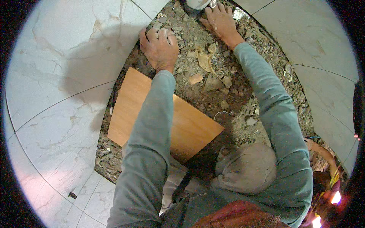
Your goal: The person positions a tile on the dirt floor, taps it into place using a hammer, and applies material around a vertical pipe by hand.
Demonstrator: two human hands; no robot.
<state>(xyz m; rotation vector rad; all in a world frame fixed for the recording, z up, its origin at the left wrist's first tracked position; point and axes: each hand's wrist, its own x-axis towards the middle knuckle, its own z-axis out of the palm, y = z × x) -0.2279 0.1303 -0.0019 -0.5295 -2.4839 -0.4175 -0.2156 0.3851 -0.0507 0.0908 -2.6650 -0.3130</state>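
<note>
Fingers of the right hand (223, 26) are a bit apart with the thumb out to the side, tips right by the white-and-grey cylinder (192, 9). Can't tell if they're pinching anything up there. That cylinder sits just left of them at the top edge, cut off, so no clue which way its long axis runs. Right hand's clearly the nearer one. Left hand (159, 51) is lower and further left, fingers curled by the tile edge; what's under the tips is hidden. Around them it's all broken rubble (239, 91), then a wooden board (194, 129) under the left forearm, marbled tiles (57, 57) either side, and someone else's arm (325, 154) lower right. No brand, label or writing I can read.
</note>
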